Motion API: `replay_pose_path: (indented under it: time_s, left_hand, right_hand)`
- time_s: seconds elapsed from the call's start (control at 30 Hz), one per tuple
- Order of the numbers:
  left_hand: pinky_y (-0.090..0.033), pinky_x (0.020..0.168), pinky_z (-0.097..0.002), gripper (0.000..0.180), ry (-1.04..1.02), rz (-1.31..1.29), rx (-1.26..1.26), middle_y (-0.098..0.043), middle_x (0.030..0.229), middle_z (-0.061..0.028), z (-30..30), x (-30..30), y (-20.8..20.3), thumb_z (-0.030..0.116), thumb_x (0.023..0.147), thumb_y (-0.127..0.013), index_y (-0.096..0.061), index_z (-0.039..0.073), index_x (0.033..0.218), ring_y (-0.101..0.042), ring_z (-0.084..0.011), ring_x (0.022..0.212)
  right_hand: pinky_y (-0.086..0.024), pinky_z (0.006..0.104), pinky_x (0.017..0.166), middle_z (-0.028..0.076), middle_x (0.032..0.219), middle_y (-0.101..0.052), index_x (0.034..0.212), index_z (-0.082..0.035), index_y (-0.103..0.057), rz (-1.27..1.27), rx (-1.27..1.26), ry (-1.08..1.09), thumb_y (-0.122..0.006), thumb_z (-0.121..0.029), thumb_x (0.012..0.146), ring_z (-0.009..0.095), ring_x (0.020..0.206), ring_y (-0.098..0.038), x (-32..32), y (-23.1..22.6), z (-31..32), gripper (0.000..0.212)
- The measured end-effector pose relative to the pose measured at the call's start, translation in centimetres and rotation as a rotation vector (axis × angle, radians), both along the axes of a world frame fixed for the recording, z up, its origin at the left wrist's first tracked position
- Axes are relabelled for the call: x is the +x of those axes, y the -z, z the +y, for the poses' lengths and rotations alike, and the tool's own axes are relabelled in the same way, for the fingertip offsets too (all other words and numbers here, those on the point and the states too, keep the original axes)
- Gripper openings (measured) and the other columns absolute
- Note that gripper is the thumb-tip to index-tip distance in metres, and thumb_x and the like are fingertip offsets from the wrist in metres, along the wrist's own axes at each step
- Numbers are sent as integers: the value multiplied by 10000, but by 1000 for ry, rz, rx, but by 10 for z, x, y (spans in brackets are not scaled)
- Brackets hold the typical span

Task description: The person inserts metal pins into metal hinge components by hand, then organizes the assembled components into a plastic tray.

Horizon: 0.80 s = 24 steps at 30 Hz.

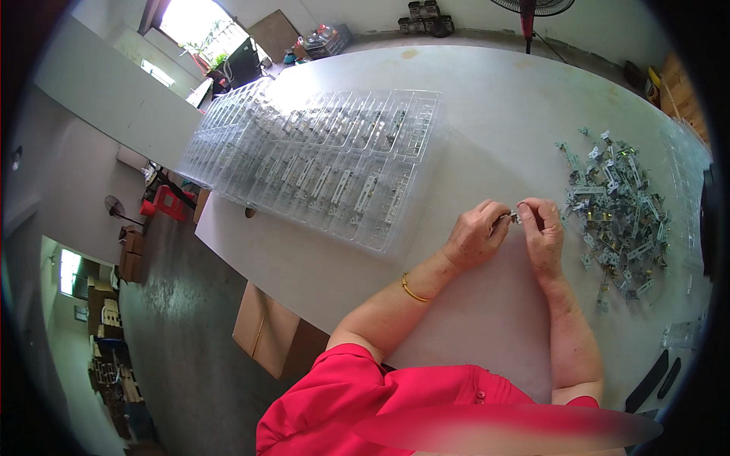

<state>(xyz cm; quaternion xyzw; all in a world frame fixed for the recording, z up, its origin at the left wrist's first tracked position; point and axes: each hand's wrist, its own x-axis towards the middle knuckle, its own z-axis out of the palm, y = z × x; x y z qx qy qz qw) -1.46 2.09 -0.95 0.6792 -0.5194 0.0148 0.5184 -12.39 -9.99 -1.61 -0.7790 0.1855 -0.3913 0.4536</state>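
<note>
Over the middle of the white table, my left hand (pixel 477 234) and my right hand (pixel 541 234) come close together. Both are closed, pinching one small metal bracket (pixel 514 218) between their fingertips; most of it is hidden by the fingers. Just right of my right hand lies a loose heap of similar metal brackets (pixel 625 205), some with brass-coloured bits. To the left stand clear plastic compartment trays (pixel 395 171), stacked, with metal brackets lying in rows in their slots. A gold bangle (pixel 411 289) circles my left wrist.
The white table (pixel 487 83) bears all this. Clear plastic trays or wrap (pixel 688 182) lie along its right edge, with black strips (pixel 648 382) nearer me. An open cardboard box (pixel 270 330) stands below the left edge. A fan (pixel 532 9) stands beyond the far edge.
</note>
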Motion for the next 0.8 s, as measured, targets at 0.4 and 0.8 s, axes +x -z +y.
replay_pose_path:
  time_s: [0.4, 0.8]
  left_hand:
    - [-349, 482, -186, 122, -2, 970, -48, -614, 776, -3, 0, 17, -2, 119, 977, -617, -671, 17, 1017, -478, -44, 551]
    - [-301, 427, -202, 147, 25, 1007, -63, -587, 748, -14, 5, 18, -6, 132, 985, -602, -653, 3, 1034, -439, -48, 478]
  right_hand:
    - [-348, 227, 482, -52, 674, -526, 1038, -91, -669, -52, 532, -2, -642, -206, 991, 20, 584, -448, -1, -10, 0, 127]
    - [-380, 266, 521, 0, 624, -515, 1068, -65, -665, 68, 225, -51, -648, -147, 972, 73, 574, -422, -1, -5, 4, 127]
